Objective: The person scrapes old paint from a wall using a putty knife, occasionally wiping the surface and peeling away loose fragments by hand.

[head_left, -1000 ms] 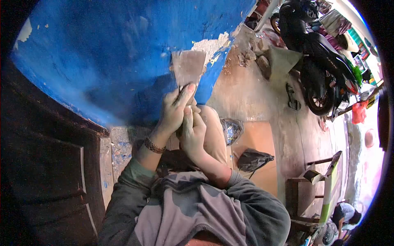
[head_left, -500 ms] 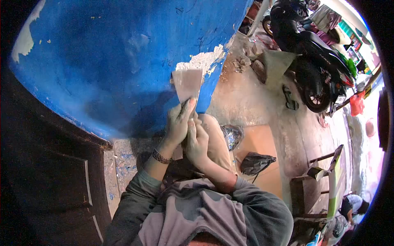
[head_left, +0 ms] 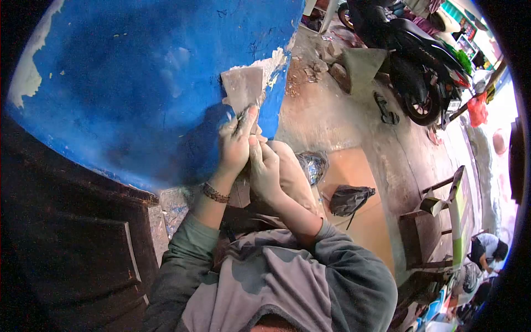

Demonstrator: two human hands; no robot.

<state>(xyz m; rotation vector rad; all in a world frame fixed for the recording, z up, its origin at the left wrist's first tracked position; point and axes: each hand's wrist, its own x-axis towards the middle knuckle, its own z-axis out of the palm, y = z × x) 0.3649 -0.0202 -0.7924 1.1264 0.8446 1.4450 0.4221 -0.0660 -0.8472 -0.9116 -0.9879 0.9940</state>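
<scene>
A wide-bladed scraper (head_left: 243, 88) lies with its blade against the blue-painted wall (head_left: 127, 94). Its blade covers the left end of a pale bare patch (head_left: 273, 63) where the paint is gone. My left hand (head_left: 234, 145), with a dark bracelet at the wrist, is closed round the scraper's handle, a finger stretched along the base of the blade. Just beside it, my right hand (head_left: 265, 170) is closed on the lower handle. The fingers hide most of the handle.
A dark wooden panel (head_left: 72, 243) stands at lower left. Right of my knee lie a clear plastic bag (head_left: 313, 167) and a black bag (head_left: 349, 200) on a tan sheet. Further off are rubble, a sandal (head_left: 385, 109), a motorbike (head_left: 415, 66), a chair (head_left: 442, 221) and another person (head_left: 488, 252).
The scraper blade has moved up the wall, over the left end of the bare patch. Both hands moved with it and keep their grip. The whole view has shifted slightly.
</scene>
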